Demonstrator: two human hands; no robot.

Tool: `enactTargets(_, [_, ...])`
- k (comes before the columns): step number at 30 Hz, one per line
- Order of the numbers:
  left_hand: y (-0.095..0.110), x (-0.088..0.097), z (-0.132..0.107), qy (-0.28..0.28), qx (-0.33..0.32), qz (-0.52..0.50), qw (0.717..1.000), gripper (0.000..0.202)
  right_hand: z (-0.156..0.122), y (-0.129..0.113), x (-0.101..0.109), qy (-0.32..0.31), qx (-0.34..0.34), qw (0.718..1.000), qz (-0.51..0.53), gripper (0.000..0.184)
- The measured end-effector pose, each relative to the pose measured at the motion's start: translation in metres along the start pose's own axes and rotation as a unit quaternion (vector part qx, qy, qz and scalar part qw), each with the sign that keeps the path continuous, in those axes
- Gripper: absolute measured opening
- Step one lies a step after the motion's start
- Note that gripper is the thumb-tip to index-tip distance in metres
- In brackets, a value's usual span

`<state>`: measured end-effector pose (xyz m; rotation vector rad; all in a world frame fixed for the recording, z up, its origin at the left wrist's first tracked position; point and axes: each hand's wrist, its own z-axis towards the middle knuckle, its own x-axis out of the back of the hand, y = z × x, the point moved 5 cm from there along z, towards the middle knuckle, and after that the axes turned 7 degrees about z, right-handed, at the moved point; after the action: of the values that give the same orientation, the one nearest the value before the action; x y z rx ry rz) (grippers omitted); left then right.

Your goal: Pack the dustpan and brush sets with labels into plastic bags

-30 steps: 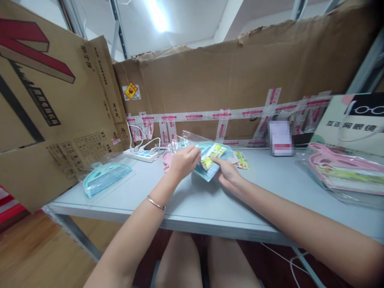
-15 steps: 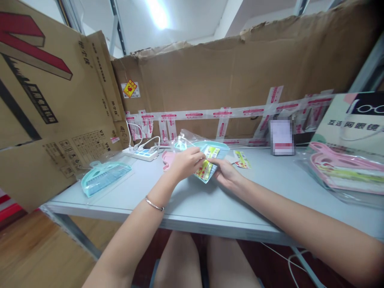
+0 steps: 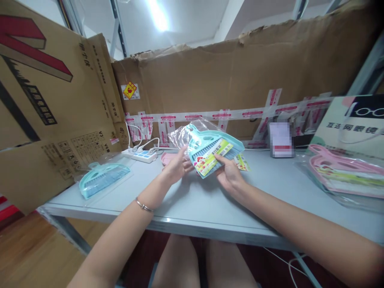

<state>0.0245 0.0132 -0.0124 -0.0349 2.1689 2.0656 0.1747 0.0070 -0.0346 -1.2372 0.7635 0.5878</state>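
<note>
A teal brush-and-dustpan set [image 3: 207, 138] is held tilted above the table, its blue-grey bristles facing me. My right hand [image 3: 229, 174] grips its lower right edge, thumb over a yellow-green printed card [image 3: 214, 157] lying across the bristles. Beside the left edge is my left hand [image 3: 178, 166], open with fingers apart; whether its fingertips touch the set cannot be made out. Clear plastic wrap [image 3: 179, 136] bunches behind the handle. A pink piece [image 3: 167, 158] lies on the table behind my left hand, partly hidden.
A bagged teal brush set [image 3: 103, 178] lies at left, a bagged pink one [image 3: 348, 168] at right. Another printed card [image 3: 242, 162] rests behind my right hand. A power strip [image 3: 141, 154] and a pixelated upright panel [image 3: 281, 140] stand before the cardboard wall [image 3: 195, 88].
My left hand has come off the card, moving left and opening. The teal set has been lifted and turned, showing more of its face, with my right hand still holding it.
</note>
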Motion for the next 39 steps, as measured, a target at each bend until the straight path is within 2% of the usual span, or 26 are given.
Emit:
enactTargets(2, [-0.006, -0.017, -0.011, -0.104, -0.007, -0.002, 0.995, 0.034, -0.003, 0.001, 0.001, 0.026, 0.004, 1.000, 0.015, 0.038])
enactTargets(3, [-0.006, -0.020, -0.016, -0.119, -0.026, 0.002, 0.993, 0.038, -0.006, 0.001, 0.000, 0.032, 0.002, 0.999, 0.019, 0.039])
enactTargets(5, [-0.007, -0.020, -0.022, -0.114, -0.050, 0.010, 0.992, 0.047, -0.011, 0.003, -0.002, 0.031, -0.011, 0.999, 0.026, 0.042])
enactTargets(10, [-0.009, -0.001, -0.024, -0.110, -0.027, 0.035, 0.993, 0.051, -0.027, 0.004, -0.006, 0.024, -0.068, 0.997, 0.036, 0.046])
enactTargets(18, [-0.011, 0.035, -0.037, -0.100, 0.024, 0.111, 0.988, 0.060, -0.034, 0.000, 0.008, 0.039, -0.185, 0.979, -0.080, 0.019])
enactTargets(20, [-0.011, 0.039, -0.036, -0.110, 0.037, 0.115, 0.987, 0.060, -0.032, -0.005, 0.016, 0.013, -0.224, 0.964, -0.145, 0.017])
enactTargets(23, [-0.010, 0.037, -0.032, -0.146, 0.048, 0.126, 0.980, 0.058, -0.022, -0.015, 0.034, -0.046, -0.271, 0.908, -0.316, 0.022])
enactTargets(25, [-0.009, 0.034, -0.026, -0.178, 0.051, 0.136, 0.973, 0.058, -0.009, -0.025, 0.045, -0.068, -0.239, 0.875, -0.415, 0.029])
enactTargets(27, [-0.008, 0.031, -0.017, -0.202, 0.053, 0.148, 0.967, 0.060, 0.005, -0.037, 0.054, -0.046, -0.159, 0.872, -0.460, 0.035])
enactTargets(29, [-0.009, 0.026, -0.006, -0.217, 0.051, 0.152, 0.963, 0.063, 0.013, -0.045, 0.058, -0.013, -0.107, 0.890, -0.443, 0.045])
enactTargets(30, [-0.010, 0.024, -0.001, -0.221, 0.048, 0.149, 0.963, 0.064, 0.015, -0.044, 0.057, -0.015, -0.114, 0.902, -0.417, 0.051])
enactTargets(32, [-0.014, 0.021, 0.008, -0.221, 0.037, 0.138, 0.965, 0.063, 0.010, -0.034, 0.052, -0.053, -0.196, 0.917, -0.344, 0.062])
enactTargets(34, [-0.020, 0.019, 0.014, -0.208, 0.032, 0.139, 0.968, 0.058, 0.000, -0.023, 0.045, -0.079, -0.296, 0.911, -0.276, 0.065])
enactTargets(35, [-0.023, 0.019, 0.015, -0.199, 0.038, 0.144, 0.969, 0.055, -0.004, -0.020, 0.044, -0.072, -0.328, 0.906, -0.257, 0.065])
enactTargets(39, [-0.033, 0.021, 0.015, -0.157, 0.074, 0.156, 0.972, 0.045, -0.009, -0.015, 0.045, -0.007, -0.354, 0.906, -0.234, 0.061])
